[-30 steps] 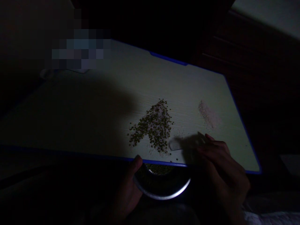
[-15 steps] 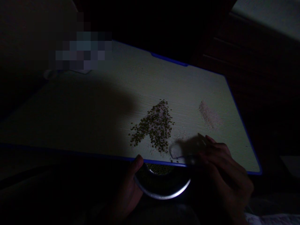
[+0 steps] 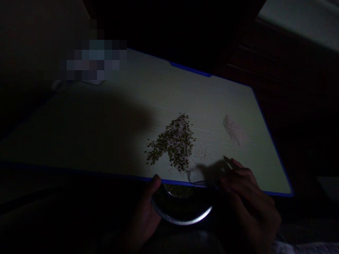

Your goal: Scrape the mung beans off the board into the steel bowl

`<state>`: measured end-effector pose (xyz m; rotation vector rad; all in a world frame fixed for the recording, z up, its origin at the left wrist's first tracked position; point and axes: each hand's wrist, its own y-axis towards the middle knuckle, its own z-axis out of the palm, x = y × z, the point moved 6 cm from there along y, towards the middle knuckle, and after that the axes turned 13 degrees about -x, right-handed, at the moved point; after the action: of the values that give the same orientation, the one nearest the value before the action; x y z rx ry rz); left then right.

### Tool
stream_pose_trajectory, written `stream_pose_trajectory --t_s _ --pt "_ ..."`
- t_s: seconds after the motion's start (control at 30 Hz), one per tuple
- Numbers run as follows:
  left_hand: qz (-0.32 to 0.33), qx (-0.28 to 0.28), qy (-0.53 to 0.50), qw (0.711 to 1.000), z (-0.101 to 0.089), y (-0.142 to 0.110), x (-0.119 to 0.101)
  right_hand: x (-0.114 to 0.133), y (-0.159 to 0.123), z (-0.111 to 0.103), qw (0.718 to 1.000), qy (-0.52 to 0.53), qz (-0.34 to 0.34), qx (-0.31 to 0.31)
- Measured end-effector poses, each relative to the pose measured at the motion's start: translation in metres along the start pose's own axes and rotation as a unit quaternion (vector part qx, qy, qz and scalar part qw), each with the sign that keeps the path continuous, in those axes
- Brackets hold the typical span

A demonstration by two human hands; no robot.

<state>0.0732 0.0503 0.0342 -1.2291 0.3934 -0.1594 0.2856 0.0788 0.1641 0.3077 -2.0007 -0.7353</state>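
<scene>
A pale board with a blue rim [image 3: 212, 95] lies across my view, lit from above. On it sits a loose heap of small green beans mixed with pinkish grains [image 3: 173, 143]. A faint pinkish streak of powder [image 3: 231, 130] lies to its right. My left hand [image 3: 144, 218] grips a round metal bowl [image 3: 185, 220] just under the board's near edge, with green beans [image 3: 177, 190] inside. My right hand [image 3: 249, 197] pinches a thin clear card [image 3: 202, 183] close to that edge, near the heap. The card is hard to see in the dark.
A pixelated, unreadable object [image 3: 96, 58] stands beyond the board's far left corner, with a small white item [image 3: 92, 82] below it. Dark drawered furniture [image 3: 278, 70] stands to the right. A broad shadow covers the board's left half.
The clear card and my right hand have moved toward the board's near edge. The card now shows almost edge-on. The bowl and the heap have stayed in place.
</scene>
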Motion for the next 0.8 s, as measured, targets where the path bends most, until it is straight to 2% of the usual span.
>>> stream_pose_trajectory --t_s 0.2,0.33,0.47,0.7,0.8 --pt "0.003 0.059 0.007 0.998 0.002 0.003 -0.001 -0.003 -0.004 -0.002 0.999 0.003 -0.023 0.033" --pt "-0.017 0.057 -0.005 0.998 0.004 0.002 -0.001 -0.008 -0.01 -0.004 0.999 -0.024 -0.015 0.024" --pt "-0.011 0.026 0.023 0.999 0.004 -0.003 -0.003 -0.009 -0.012 -0.007 0.999 -0.047 -0.015 0.002" --pt "-0.003 0.012 0.042 0.999 0.008 -0.011 -0.006 0.005 -0.008 0.006 0.994 -0.071 -0.088 0.007" --pt "0.01 0.022 0.041 0.999 0.011 -0.013 -0.008 0.001 -0.004 0.012 0.991 -0.094 -0.092 -0.003"
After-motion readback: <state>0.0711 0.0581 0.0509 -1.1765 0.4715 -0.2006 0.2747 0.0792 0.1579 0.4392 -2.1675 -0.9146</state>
